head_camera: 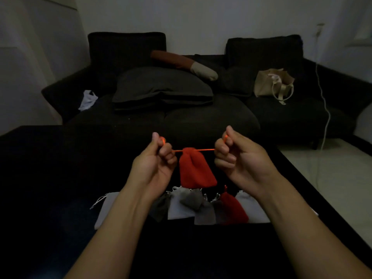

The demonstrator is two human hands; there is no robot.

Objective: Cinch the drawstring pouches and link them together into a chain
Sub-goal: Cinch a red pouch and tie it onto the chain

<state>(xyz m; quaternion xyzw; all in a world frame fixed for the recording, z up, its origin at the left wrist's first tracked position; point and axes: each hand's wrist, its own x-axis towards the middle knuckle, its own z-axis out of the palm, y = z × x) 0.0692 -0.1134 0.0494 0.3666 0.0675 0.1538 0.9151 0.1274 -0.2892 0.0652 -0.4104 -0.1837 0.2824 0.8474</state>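
A red drawstring pouch [196, 170] hangs in the air between my hands, its mouth gathered tight. Its orange drawstring [203, 150] runs taut to both sides. My left hand [159, 158] pinches the left end of the string and my right hand [234, 156] pinches the right end, both with fingers curled. Below, on the black table [50, 188], lies a row of several pouches: light grey [178, 206], dark grey [192, 200], another red pouch [232, 210] and a pale grey one [250, 208]. My forearms cover parts of the row.
A dark sofa [201, 117] stands behind the table with dark cushions [161, 87], a brown and beige bolster [187, 64] and a beige tote bag [271, 83]. A white cable [326, 109] hangs at the right over the pale floor [330, 178].
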